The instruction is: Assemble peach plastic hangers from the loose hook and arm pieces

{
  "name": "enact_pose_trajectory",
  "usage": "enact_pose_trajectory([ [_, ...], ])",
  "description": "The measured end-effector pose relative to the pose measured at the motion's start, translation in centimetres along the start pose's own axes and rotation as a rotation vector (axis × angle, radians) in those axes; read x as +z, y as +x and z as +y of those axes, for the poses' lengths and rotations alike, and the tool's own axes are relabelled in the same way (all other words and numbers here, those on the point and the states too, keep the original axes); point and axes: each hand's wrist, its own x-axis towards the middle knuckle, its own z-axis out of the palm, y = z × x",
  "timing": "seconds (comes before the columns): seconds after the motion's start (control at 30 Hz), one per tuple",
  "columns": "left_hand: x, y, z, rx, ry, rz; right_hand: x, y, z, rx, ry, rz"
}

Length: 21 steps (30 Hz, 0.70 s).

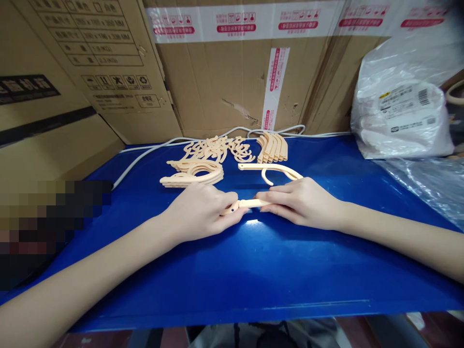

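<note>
Between my two hands is a beige plastic folding hanger (250,203), held level just above the table, with a dark dot near its left joint. My left hand (201,211) pinches its left end between thumb and fingers. At the other end, my right hand (302,200) is closed around the hanger's arm, hiding that part. Just beyond my right hand lies a hanger arm with a hook (268,167). A stack of folded hangers (192,180) sits beyond my left hand. Farther back are a loose pile of hooks (217,147) and a row of curved hanger arms (272,147).
The blue tabletop (232,275) ends at a front edge near me. Cardboard boxes (217,82) stand along the back and left. A white cable (145,153) runs behind the parts. A plastic-wrapped package (406,116) rests at the back right. Something pixelated covers the left side.
</note>
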Motion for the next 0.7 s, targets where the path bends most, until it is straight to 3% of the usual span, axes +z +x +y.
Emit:
enact_pose_trajectory([
  [0.33,-0.4,-0.2,0.0,0.065,-0.045,-0.054,0.0,-0.1,0.1,0.029,0.142,-0.020],
  [0.47,-0.8,-0.3,0.2,0.051,-0.073,-0.031,-0.4,0.1,0.1,0.105,0.207,0.119],
  [0.6,-1.2,-0.3,0.2,0.012,-0.037,0.003,-0.6,0.3,0.4,0.292,0.117,0.375],
  [0.7,-1.3,-0.3,-0.1,-0.006,0.015,0.031,-0.2,0.4,1.1,0.442,0.149,0.415],
])
